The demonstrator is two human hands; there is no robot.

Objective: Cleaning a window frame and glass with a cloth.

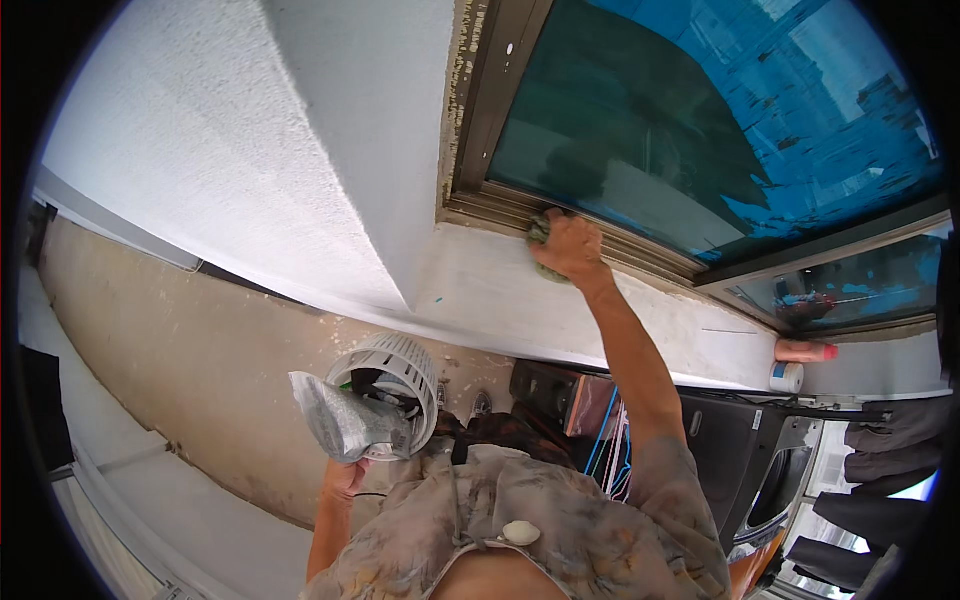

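My right hand [574, 244] presses a crumpled green cloth [541, 232] against the lower track of a metal window frame [517, 211], where the track meets the white sill [487, 262]. Blue film, torn in places, covers part of the window pane [645, 135]. Low at the left, my left hand [349, 477] grips the rim of a white slotted plastic basket [420, 375]. A silvery plastic bag [337, 420] leans out over the basket's edge, and dark items lie inside. The basket hides part of the left fingers.
A pink bottle [806, 351] and a white tub [787, 377] stand at the sill's far right end. Below the sill are a dark appliance [720, 442] and coloured hangers [611, 450]. Dark clothes [870, 514] hang at the right. A white wall corner [337, 172] juts out at the left.
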